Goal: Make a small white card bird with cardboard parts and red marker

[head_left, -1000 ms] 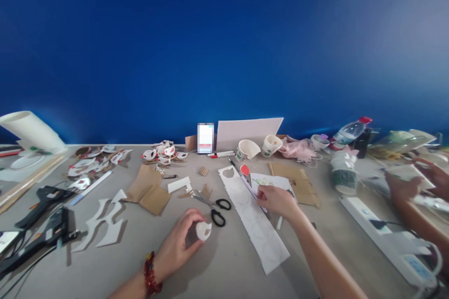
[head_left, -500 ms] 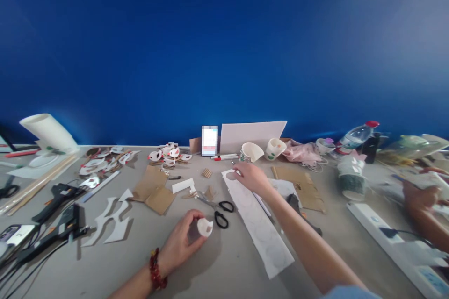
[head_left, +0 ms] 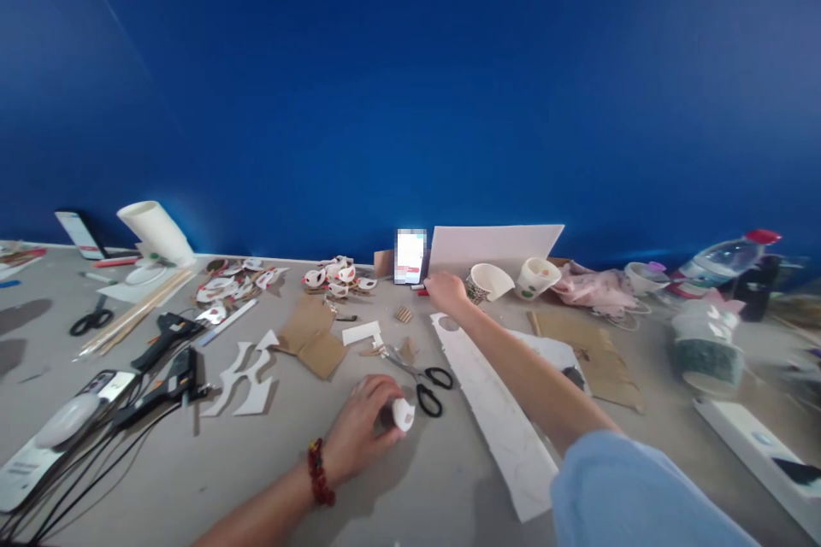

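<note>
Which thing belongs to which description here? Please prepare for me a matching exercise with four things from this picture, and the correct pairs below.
Things
1. left hand
2. right hand
3. scissors nearest the hands
4. bracelet

Descriptions
A. black at the handles, lying between one hand and the long white strip
B. red, worn around a wrist
C. close to the upright phone
D. holding a small white piece in its grip

Right pairs: 1-D, 2-C, 3-A, 4-B
</note>
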Available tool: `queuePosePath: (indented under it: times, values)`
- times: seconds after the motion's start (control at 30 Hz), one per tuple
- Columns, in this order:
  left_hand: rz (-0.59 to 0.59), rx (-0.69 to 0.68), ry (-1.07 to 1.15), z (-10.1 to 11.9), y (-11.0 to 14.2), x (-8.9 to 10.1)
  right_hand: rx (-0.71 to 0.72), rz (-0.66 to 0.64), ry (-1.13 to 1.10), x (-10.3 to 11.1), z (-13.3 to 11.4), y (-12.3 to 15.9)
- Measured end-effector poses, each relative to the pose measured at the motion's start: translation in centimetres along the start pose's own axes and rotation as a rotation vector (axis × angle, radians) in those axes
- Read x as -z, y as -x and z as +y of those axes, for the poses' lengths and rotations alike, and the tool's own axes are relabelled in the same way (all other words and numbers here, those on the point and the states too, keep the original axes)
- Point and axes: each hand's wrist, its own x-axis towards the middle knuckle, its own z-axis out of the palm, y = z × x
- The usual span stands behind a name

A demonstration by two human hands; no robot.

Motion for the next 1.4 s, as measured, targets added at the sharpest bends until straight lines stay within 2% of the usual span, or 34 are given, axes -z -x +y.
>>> queuePosePath:
  times: [0.13,0.3,0.43,0.53,0.63,0.73,0.83,0.97,1.03,1.1,1.17,1.3,1.37,1.4]
  values:
    - [0.019,-0.031,-0.036,0.0,0.0,-0.1,0.059,0.023,-0.01,0.3,0.0,0.2]
    - [0.023,-0.04,-0.094,-0.3,0.2,-0.3,0.174,0.112,-0.089,2.5,-0.3,1.6]
    - [0.012,-0.072,-0.16,-0.6,0.6,0.1,0.228,0.21,-0.182,4.7,-1.3,4.8]
    - [0.139,-0.096,-0.198,0.0,0.6,1.6,0.282,0.214,-0.294,5.3,-2.6,8.6]
    - [0.253,-0.156,-0.344,1.6,0.1,3.5,0.429,0.007,-0.675,5.4,-4.1,12.3]
    - [0.167,-0.24,-0.527,3.4,-0.7,4.8,0.453,-0.034,-0.809,5.4,-5.1,14.6]
    - [0.157,-0.266,-0.624,4.6,-1.2,5.2,0.427,-0.051,-0.97,5.4,-5.0,15.8]
    - [0.175,-0.302,-0.648,5.2,-1.0,4.9,0.346,-0.192,-1.491,4.3,-4.9,17.2]
    - [0.134,-0.312,-0.647,5.3,-0.8,4.4,0.258,-0.108,-1.689,3.3,-5.7,17.9]
    - [0.052,-0.328,-0.61,5.4,-0.7,3.7,0.146,0.016,-1.66,2.3,-7.0,18.6]
    - [-0.033,-0.33,-0.488,5.8,-0.5,3.1,0.091,0.105,-1.647,1.3,-8.4,19.3]
    - [-0.226,-0.214,-0.066,7.2,0.0,3.1,0.037,0.075,-1.761,0.2,-10.0,21.0]
    - [-0.318,-0.103,0.163,7.9,0.5,3.2,0.017,0.07,-1.831,0.6,-9.3,21.6]
    - [-0.37,-0.049,0.288,8.0,0.8,3.3,-0.013,0.109,-1.882,1.1,-8.5,21.7]
